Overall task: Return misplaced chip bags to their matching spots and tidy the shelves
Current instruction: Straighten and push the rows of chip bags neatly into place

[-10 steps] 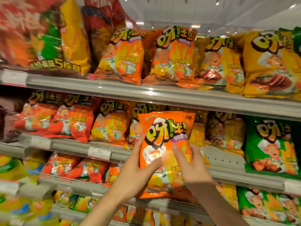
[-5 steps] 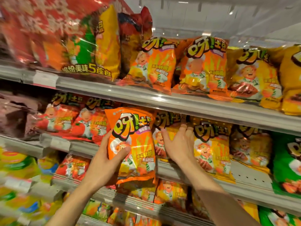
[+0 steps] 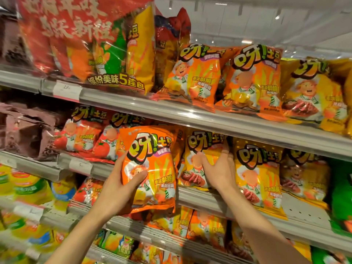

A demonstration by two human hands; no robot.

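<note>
Head: left hand (image 3: 116, 189) grips orange bag (image 3: 152, 168); right hand (image 3: 219, 170) presses yellow bag (image 3: 202, 149).

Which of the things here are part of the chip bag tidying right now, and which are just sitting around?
In the job:
- orange chip bag, gripped by left hand
- yellow chip bag, under right hand
- matching orange bags, top shelf

Just sitting:
- green chip bags
- five-pack bundle

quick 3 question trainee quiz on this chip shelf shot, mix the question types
1. True or false: the left hand grips the orange chip bag.
2. The right hand touches a bag of which colour? A green B yellow C brown
3. Fill in: bags matching the held one stand on the ___ shelf, right of the multipack.

Key: 1 true; 2 B, the yellow bag; 3 top, see the matching orange bags.
</note>
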